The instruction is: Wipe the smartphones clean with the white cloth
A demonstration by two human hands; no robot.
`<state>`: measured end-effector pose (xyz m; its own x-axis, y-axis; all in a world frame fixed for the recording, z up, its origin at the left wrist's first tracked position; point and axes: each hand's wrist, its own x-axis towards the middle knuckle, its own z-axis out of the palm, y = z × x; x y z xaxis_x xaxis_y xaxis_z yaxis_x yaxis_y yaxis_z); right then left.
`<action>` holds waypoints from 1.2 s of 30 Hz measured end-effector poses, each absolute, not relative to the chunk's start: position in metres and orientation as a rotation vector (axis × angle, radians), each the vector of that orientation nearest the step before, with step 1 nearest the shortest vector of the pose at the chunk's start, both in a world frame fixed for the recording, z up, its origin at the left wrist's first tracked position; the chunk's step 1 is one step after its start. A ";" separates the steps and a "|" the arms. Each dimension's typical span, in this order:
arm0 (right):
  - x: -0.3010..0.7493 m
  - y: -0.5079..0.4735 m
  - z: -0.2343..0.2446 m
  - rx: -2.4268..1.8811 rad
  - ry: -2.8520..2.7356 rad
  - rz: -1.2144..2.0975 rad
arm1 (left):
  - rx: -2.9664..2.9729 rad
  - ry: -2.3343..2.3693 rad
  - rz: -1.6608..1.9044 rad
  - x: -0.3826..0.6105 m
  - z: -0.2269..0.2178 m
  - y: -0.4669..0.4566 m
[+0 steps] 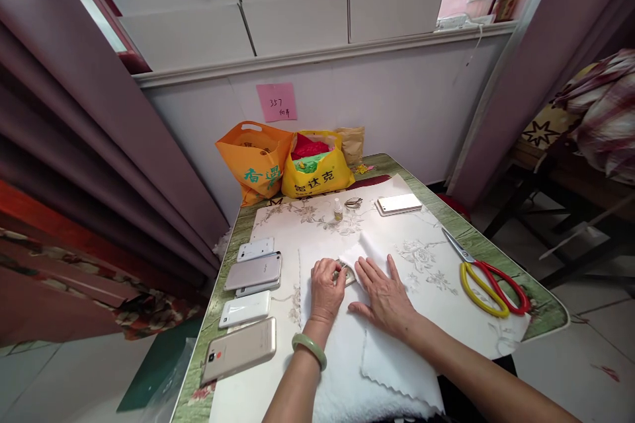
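Observation:
A white cloth [397, 367] with a scalloped edge lies spread in front of me, partly folded over. My right hand [385, 297] rests flat on the folded part, fingers stretched out. Thumb and fingers of my left hand [325, 291], which has a green bangle [310, 351] on its wrist, are pinched together beside it. What they grip is too small to make out. Between the two hands a small beige thing [350, 275] shows from under the cloth; most of it is covered.
Several phones [253, 271] lie along the table's left side, and more phones [399, 203] at the back right. Scissors [489, 284] with red and yellow handles lie right. A small bottle [338, 209], an orange bag [255, 165] and a yellow bag [317, 172] stand behind.

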<state>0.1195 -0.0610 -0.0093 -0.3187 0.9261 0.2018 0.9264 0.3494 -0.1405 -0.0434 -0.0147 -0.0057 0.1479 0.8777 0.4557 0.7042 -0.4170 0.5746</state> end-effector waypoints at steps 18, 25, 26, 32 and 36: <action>0.123 -0.053 -0.009 -1.522 -2.427 0.005 | 2.166 1.524 1.211 -0.043 -0.009 -0.015; 0.133 -0.023 -0.004 -1.502 -2.395 0.203 | 2.320 1.605 1.106 -0.044 -0.012 -0.015; 0.136 -0.026 -0.004 -1.501 -2.379 0.210 | 2.356 1.624 1.059 -0.044 -0.010 -0.014; 0.157 -0.046 0.000 -1.676 -2.147 0.256 | 2.405 1.596 0.906 -0.046 0.008 -0.002; 0.157 -0.034 0.013 -1.826 -1.931 0.261 | 2.397 1.333 0.898 -0.052 0.014 0.002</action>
<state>0.1574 -0.0341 0.0132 -0.0070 0.9794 0.2019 0.8906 0.0979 -0.4442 -0.0521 0.0023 0.0138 0.3899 0.8333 0.3919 0.6761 -0.5479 0.4925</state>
